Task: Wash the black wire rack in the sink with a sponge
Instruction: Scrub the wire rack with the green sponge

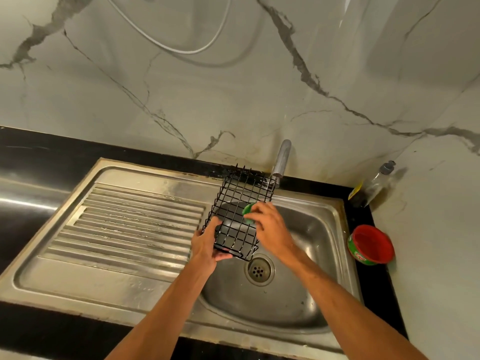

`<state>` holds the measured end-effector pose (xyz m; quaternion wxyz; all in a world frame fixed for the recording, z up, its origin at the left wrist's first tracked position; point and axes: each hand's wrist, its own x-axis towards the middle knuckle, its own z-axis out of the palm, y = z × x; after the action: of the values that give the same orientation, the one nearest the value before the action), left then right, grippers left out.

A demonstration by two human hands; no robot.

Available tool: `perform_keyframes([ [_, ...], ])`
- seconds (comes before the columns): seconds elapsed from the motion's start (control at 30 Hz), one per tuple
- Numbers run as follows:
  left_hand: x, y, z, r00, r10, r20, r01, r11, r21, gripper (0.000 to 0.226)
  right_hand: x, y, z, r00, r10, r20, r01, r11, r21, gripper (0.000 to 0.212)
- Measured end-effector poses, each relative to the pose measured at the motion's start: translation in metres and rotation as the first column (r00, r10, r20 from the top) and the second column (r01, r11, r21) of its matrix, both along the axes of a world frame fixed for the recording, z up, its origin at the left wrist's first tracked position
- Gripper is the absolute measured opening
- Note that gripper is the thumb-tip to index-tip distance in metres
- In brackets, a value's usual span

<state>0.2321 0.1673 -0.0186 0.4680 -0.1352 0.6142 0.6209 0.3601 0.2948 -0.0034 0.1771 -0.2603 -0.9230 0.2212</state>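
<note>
A black wire rack (237, 203) is held tilted over the steel sink (324, 229), its far end up near the tap. My left hand (206, 242) grips the rack's near lower corner, fingers curled round the wires. My right hand (267, 224) holds a green sponge (248, 212) and presses it against the rack's right side. Most of the sponge is hidden under my fingers.
A chrome tap (281, 158) rises behind the rack. The ribbed drainboard (130, 224) lies to the left, the drain (259, 268) just below the rack. A red and green tub (371, 244) and a clear bottle (376, 185) stand on the black counter at right.
</note>
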Motion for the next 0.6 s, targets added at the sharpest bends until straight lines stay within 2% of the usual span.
perform_keyframes([
  [0.03,0.001,-0.001,-0.001,1.000,0.017,0.005,-0.017,1.000,0.001,0.067,0.004,-0.004,-0.002,1.000,0.007,-0.016,-0.007,1.000,0.015,0.035],
  [0.07,0.002,-0.003,-0.002,1.000,0.029,0.008,-0.029,1.000,0.006,0.069,0.007,-0.004,-0.004,0.993,-0.079,-0.082,0.077,0.997,-0.025,0.035],
  [0.1,0.004,-0.005,-0.001,0.999,0.032,0.013,-0.032,0.999,0.015,0.069,0.009,-0.001,-0.008,0.954,-0.234,-0.188,0.209,0.967,-0.145,0.035],
  [0.13,0.005,-0.006,-0.002,0.999,0.031,0.021,-0.031,0.999,0.031,0.069,0.011,0.004,-0.011,0.863,-0.429,-0.268,0.333,0.881,-0.337,0.034],
  [0.17,0.008,-0.007,-0.003,0.999,0.028,0.035,-0.029,0.999,0.044,0.067,0.013,0.008,-0.015,0.738,-0.616,-0.276,0.400,0.728,-0.557,0.031],
  [0.2,0.010,-0.008,-0.004,0.998,0.028,0.049,-0.031,0.998,0.058,0.063,0.014,0.011,-0.020,0.620,-0.756,-0.211,0.400,0.536,-0.744,0.028],
  [0.23,0.015,-0.008,-0.005,0.998,0.022,0.064,-0.027,0.997,0.071,0.060,0.014,0.012,-0.026,0.547,-0.830,-0.107,0.386,0.364,-0.847,0.024],
  [0.3,0.025,-0.009,-0.009,0.994,0.005,0.113,-0.018,0.994,0.108,0.063,0.014,0.011,-0.040,0.494,-0.865,0.087,0.389,0.130,-0.912,0.022],
  [0.37,0.035,-0.010,-0.015,0.989,0.005,0.151,-0.027,0.989,0.145,0.069,0.011,0.008,-0.046,0.489,-0.847,0.209,0.353,-0.027,-0.935,0.020],
  [0.43,0.046,-0.013,-0.019,0.984,-0.001,0.181,-0.029,0.986,0.162,0.067,0.008,0.008,-0.047,0.523,-0.822,0.227,0.301,-0.071,-0.951,0.015],
  [0.5,0.052,-0.019,-0.021,0.983,-0.029,0.182,0.001,0.988,0.153,0.079,0.007,0.009,-0.044,0.554,-0.801,0.229,0.338,-0.036,-0.941,0.015],
  [0.57,0.050,-0.025,-0.020,0.982,-0.144,0.121,0.133,0.987,0.092,0.101,0.012,0.013,-0.041,0.593,-0.775,0.220,0.377,0.026,-0.926,0.016],
  [0.6,0.048,-0.029,-0.021,0.974,-0.210,0.088,0.204,0.976,0.073,0.100,0.015,0.015,-0.039,0.627,-0.752,0.204,0.372,0.059,-0.926,0.014],
])
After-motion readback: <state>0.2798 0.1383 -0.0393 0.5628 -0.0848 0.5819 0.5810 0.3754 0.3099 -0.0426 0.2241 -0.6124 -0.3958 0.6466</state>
